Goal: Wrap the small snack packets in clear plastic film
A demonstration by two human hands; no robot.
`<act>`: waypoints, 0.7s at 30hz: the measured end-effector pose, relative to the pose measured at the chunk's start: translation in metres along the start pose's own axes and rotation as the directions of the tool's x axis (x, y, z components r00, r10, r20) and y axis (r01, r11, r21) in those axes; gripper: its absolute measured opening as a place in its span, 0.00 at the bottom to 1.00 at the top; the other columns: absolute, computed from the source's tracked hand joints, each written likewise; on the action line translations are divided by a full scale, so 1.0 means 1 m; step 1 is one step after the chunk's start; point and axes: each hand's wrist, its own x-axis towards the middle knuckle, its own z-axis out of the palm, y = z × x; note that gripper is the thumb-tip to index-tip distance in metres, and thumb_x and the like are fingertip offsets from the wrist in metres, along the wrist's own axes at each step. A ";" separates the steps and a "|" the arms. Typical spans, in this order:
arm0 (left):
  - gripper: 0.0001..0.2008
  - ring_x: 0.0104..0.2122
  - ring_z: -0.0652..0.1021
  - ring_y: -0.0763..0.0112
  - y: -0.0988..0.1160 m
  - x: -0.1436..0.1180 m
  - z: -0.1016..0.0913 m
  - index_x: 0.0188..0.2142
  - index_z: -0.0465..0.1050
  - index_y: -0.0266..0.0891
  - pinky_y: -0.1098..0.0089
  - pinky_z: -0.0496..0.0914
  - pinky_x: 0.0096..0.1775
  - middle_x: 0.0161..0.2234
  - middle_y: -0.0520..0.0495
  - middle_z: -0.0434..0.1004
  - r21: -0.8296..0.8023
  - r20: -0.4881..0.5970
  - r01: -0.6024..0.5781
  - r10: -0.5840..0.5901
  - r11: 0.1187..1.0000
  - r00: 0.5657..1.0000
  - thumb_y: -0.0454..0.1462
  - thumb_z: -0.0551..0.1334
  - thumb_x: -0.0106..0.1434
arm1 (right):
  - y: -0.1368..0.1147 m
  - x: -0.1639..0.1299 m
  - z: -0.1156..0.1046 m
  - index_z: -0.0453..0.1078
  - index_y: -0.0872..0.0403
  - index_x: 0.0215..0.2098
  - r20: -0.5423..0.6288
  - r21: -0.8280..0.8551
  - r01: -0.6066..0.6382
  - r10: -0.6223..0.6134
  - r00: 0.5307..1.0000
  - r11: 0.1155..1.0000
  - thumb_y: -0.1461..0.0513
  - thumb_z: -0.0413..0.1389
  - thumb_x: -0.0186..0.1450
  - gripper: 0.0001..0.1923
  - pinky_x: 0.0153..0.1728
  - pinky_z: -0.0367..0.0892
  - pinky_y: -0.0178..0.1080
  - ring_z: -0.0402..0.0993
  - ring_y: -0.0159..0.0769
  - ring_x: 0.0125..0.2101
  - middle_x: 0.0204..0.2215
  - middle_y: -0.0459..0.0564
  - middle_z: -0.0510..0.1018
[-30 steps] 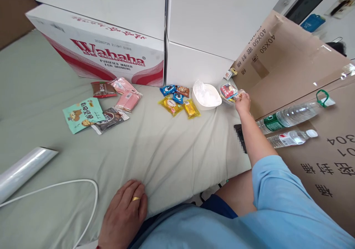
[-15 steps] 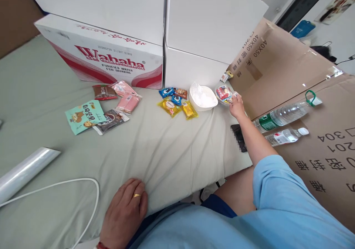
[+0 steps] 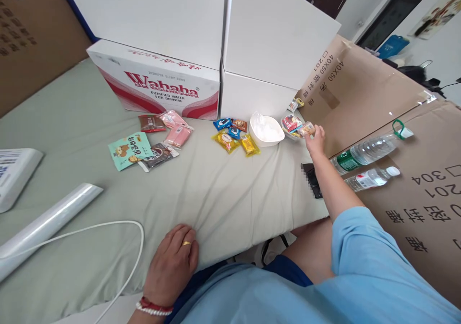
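My right hand [image 3: 316,140] reaches far across the green sheet [image 3: 223,194] and grips the edge of a clear bowl of wrapped snacks [image 3: 292,125], fingers on a small packet at its rim. Just left of that bowl stands a white bowl [image 3: 265,130] with a plastic liner. My left hand [image 3: 173,264] lies flat, palm down, on the near edge of the sheet and holds nothing; it wears a gold ring and a red bracelet.
Small snack packets [image 3: 234,136] lie left of the white bowl, larger packets [image 3: 151,141] further left. White cartons [image 3: 162,81] stand behind. Two water bottles [image 3: 367,163] lie on brown cardboard at right. A film roll [image 3: 46,220], white cable [image 3: 108,228] and phone [image 3: 311,180] lie nearby.
The view has shifted rightwards and pulled back. My right hand stays at the clear snack bowl, now gripping a packet at its rim. My left hand has not moved on the sheet.
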 end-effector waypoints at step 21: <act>0.09 0.44 0.83 0.55 -0.006 -0.005 0.001 0.45 0.74 0.38 0.57 0.75 0.47 0.42 0.41 0.83 0.025 0.000 0.000 0.000 1.000 1.000 0.30 0.63 0.65 | -0.015 0.056 0.060 0.58 0.47 0.73 0.242 -0.325 0.302 -0.230 0.943 0.896 0.57 0.50 0.72 0.31 0.64 0.53 0.69 0.34 0.68 0.73 0.77 0.59 0.40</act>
